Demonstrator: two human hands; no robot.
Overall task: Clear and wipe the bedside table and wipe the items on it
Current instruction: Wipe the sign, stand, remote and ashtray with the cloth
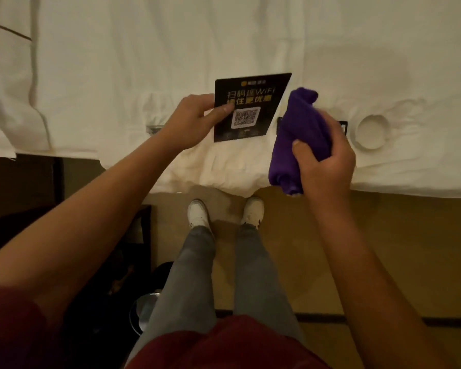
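My left hand (194, 121) pinches the left edge of a black WiFi card (246, 107) with yellow writing and a QR code, holding it above the white bed (171, 49). My right hand (328, 161) grips a bunched purple cloth (298, 134) just to the right of the card, a small gap between them. A white round ashtray (373, 131) lies on the bedding at the right. A dark flat item (342, 126) shows partly behind the cloth. A small clear object (153, 128) lies on the bed, left of my left wrist.
The dark bedside table (19, 187) stands at the left, beside the bed. Below it sits a dark bin with a metal rim (141, 312). My legs and white shoes (197, 211) stand on tan carpet (383, 249) at the bed's edge.
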